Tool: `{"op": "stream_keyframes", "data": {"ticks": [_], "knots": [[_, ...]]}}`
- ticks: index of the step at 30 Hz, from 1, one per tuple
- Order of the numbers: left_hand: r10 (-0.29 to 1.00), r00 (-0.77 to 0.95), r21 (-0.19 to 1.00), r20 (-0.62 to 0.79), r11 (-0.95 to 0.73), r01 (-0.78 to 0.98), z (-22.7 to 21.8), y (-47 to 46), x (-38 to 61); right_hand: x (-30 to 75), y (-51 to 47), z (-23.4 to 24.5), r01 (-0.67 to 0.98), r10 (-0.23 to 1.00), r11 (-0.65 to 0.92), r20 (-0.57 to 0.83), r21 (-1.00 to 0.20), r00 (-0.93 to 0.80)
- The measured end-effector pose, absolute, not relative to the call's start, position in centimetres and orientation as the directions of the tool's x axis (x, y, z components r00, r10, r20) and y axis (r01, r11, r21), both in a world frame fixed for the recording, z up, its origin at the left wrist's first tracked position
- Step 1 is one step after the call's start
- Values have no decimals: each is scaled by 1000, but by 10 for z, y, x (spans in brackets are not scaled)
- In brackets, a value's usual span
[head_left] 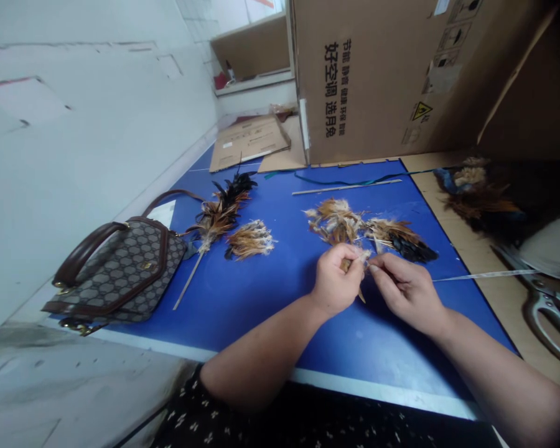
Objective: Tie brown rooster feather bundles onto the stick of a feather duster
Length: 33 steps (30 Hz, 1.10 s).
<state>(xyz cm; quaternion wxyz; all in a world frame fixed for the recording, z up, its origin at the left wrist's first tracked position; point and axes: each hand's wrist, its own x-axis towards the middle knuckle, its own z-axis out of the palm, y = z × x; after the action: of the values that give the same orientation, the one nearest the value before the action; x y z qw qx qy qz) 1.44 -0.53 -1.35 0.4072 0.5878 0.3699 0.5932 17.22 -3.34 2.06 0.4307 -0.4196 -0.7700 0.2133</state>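
My left hand (336,279) is closed around brown feathers (345,265); pale fluffy ends stick out above its fingers and a tip points down below. Close beside it, my right hand (405,287) has thumb and fingers pinched together at the pale ends. What the right fingers hold is too small to make out. Just beyond the hands lie a loose pile of brown and cream feathers (335,219) and a bunch of brown and black feathers (401,239). Farther left is a small brown feather bunch (251,240), near a long stick dressed with black and brown feathers (224,205).
A patterned handbag (121,267) stands at the blue table's (242,298) left. Behind are a large cardboard box (373,74) and flattened cardboard (247,142). A thin strip (348,186) and green ribbon (317,180) lie at the back. Scissors (548,305) and more feathers (480,193) are at right.
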Motion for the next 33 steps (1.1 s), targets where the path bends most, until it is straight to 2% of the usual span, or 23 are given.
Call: {"op": "stream_keyframes", "data": {"ticks": [5,10,16,21,23,28,31,33], "knots": [[881,13,878,473,-473,72,-11,-5,12,169,-36,27,478,838,545,466,-689,-284],[892,38,885,450,-452,113,-12,-4,10,168,-36,29,481,837,547,462,-685,-293],[941,57,942,334,-334,-2,-18,3,7,169,-29,16,481,840,543,450,-688,-305],[979,156,983,134,-111,-148,-11,0,7,179,-19,5,499,853,522,417,-692,-314],[978,186,982,96,-62,-180,-9,-3,9,183,-15,3,498,857,515,400,-698,-325],[969,165,970,186,-155,-187,-4,-6,9,185,-9,-2,409,904,422,343,-809,-255],[947,230,959,223,-172,-226,0,-6,7,184,-9,-2,315,937,319,249,-894,-244],[937,287,960,198,-126,-250,1,-6,5,185,-10,-1,251,950,246,181,-936,-253]]}}
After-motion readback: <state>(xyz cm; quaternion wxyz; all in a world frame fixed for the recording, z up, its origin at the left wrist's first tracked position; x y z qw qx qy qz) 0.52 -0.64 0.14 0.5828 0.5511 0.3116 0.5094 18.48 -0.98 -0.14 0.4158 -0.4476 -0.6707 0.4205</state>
